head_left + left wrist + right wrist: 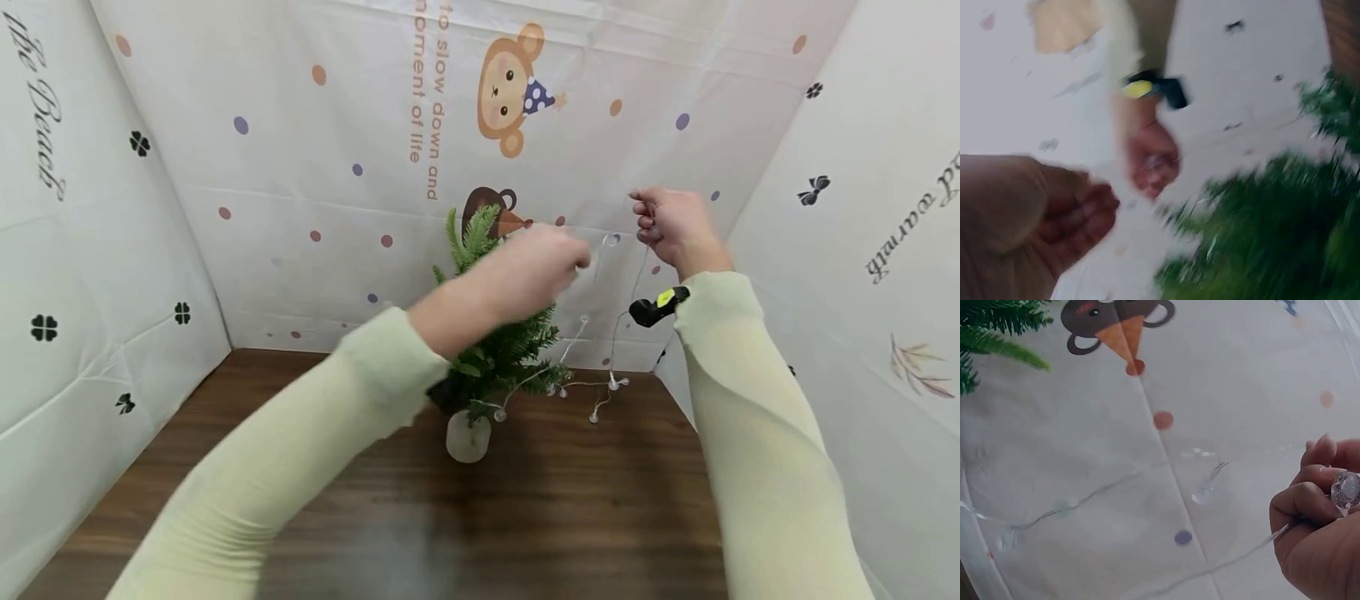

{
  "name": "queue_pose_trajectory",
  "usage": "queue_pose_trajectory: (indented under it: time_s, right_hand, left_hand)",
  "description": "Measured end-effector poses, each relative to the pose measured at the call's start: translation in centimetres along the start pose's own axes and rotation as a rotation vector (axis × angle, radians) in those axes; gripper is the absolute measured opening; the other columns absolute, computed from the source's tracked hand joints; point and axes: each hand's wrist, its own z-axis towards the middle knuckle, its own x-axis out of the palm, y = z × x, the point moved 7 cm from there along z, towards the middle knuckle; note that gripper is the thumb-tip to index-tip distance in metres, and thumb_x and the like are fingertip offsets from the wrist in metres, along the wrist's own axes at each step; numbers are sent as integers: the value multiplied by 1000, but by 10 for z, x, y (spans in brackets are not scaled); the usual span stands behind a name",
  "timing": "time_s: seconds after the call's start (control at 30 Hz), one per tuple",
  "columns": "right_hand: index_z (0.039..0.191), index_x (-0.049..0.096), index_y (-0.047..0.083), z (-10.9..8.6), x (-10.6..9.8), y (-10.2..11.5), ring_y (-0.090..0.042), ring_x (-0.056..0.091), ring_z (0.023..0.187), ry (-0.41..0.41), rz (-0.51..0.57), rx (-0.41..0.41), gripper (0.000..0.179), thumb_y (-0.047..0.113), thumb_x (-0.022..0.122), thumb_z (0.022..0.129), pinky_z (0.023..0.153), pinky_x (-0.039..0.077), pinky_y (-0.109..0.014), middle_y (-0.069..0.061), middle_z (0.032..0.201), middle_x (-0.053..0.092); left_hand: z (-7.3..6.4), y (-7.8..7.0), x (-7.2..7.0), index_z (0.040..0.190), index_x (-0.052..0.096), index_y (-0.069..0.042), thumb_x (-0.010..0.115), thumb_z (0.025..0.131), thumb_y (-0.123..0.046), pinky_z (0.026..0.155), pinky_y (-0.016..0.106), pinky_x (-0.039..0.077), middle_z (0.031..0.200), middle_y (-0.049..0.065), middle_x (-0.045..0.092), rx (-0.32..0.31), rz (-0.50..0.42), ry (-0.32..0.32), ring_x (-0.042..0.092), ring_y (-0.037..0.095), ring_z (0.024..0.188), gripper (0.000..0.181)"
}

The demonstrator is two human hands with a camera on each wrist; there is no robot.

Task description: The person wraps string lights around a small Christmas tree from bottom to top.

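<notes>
One thin clear-wired string of transparent rounded bulbs runs from the right hand, fingers curled around it, down beside a small green artificial tree. Left hand before the tree, blurred, fingers bent together; cannot tell whether it grips anything.
</notes>
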Motion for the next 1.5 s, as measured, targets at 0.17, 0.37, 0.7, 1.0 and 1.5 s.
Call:
queue_pose_trajectory:
  time_s: [0.17, 0.37, 0.7, 1.0, 1.5]
  right_hand:
    - [99, 70, 7, 10, 29, -6, -12, 38, 53, -25, -125, 15, 12, 18, 65, 101, 50, 32, -26, 0, 71, 61]
    - [135, 63, 5, 17, 68, -14, -11, 44, 59, 41, -338, 3, 36, 25, 55, 106, 50, 34, -24, 2, 81, 63]
    - [138, 63, 8, 14, 126, -10, -11, 41, 67, 219, -659, -59, 40, 31, 52, 108, 52, 33, -22, 1, 104, 56]
    - [128, 71, 14, 8, 166, -6, -9, 41, 59, 407, -920, -211, 36, 38, 59, 105, 59, 38, -28, 4, 88, 59]
    - [122, 73, 15, -2, 183, -3, -17, 54, 74, 534, -934, -256, 32, 37, 61, 103, 66, 50, -27, 5, 84, 66]
  left_hand:
    - [-28, 48, -54, 118, 72, -2, 59, 102, -6, 99, 28, 55, 117, 12, 75, 18, -118, -260, 71, 22, 107, 21]
    - [-42, 125, -68, 119, 69, 2, 58, 103, -9, 96, 33, 56, 116, 17, 73, -200, -187, -396, 69, 26, 103, 22]
    - [-27, 196, -21, 128, 66, -1, 52, 108, -19, 99, 38, 53, 121, 14, 70, -418, -300, -297, 66, 25, 110, 30]
    - [-4, 213, 13, 140, 60, -4, 52, 109, -20, 111, 40, 46, 141, 14, 62, -473, -424, -149, 57, 28, 130, 36]
    - [19, 204, 23, 136, 63, -2, 52, 107, -11, 107, 39, 49, 133, 17, 66, -394, -508, -128, 62, 29, 123, 33]
